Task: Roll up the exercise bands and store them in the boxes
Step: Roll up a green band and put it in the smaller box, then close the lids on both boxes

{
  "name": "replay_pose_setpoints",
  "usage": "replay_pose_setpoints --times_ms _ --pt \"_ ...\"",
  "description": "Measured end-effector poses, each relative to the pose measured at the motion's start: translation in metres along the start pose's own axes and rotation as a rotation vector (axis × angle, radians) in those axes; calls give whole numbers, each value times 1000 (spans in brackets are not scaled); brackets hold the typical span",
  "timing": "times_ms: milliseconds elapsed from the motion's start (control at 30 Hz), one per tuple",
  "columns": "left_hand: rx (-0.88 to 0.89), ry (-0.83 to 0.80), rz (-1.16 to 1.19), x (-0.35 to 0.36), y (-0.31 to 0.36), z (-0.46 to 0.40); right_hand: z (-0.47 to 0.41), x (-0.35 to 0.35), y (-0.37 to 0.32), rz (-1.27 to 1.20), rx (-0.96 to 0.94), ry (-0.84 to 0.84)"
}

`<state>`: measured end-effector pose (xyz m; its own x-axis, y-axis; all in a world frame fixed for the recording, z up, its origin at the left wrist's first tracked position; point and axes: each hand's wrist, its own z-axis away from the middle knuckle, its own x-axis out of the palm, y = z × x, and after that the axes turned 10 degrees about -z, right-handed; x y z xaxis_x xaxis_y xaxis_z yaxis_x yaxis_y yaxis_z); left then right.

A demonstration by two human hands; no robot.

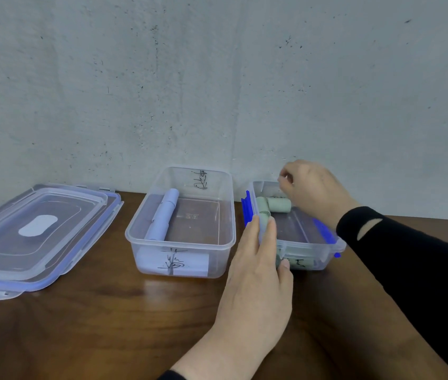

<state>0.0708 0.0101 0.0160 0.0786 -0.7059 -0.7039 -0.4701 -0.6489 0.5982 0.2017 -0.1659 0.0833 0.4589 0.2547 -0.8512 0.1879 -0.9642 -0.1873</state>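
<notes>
1. At the right end of the table [107, 311], against the wall, stood the right box [308, 259], a clear one with blue clips; green rolled bands [279, 204] lay inside it at its far-left corner.
2. One green roll lay crosswise near the far wall of that box, its long axis running left to right; another ran front to back along the left wall, meeting the first at the corner.
3. Over the far rim hovered the right hand [310, 187], fingers curled in with the tips pinched together; whether it held anything could not be told. It was directly above and just behind the crosswise roll, so it was the nearer hand for any further settling of the bands.
4. Straight fingers of the left hand [258, 278] pressed flat against the box's near-left corner, thumb on its front wall, bracing it.
5. Just left stood the middle box [146, 242], holding lilac rolled bands [162, 215] laid front to back along its left wall.
6. Well apart to the left lay the stacked lids [39, 237], which suggested closing was the step left.
</notes>
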Motion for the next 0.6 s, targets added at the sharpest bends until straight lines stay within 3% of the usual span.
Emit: replay_pose_setpoints --times_ms 100,267,367,467,533,600 --pt "115 103 23 -5 6 4 19 -32 -19 -189 38 157" --pt "316 446 101 -13 8 7 90 -57 -86 -618 186 317" --pt "346 543 80 -20 7 12 135 -41 -123 -929 322 287" --pt "347 555 29 -33 0 24 168 -13 -144 -1267 598 256" --pt "330 553 -26 -44 -9 36 181 -3 -153 -1242 627 123" --pt "282 550 -59 -61 -24 48 191 2 -160 -1040 469 -39"
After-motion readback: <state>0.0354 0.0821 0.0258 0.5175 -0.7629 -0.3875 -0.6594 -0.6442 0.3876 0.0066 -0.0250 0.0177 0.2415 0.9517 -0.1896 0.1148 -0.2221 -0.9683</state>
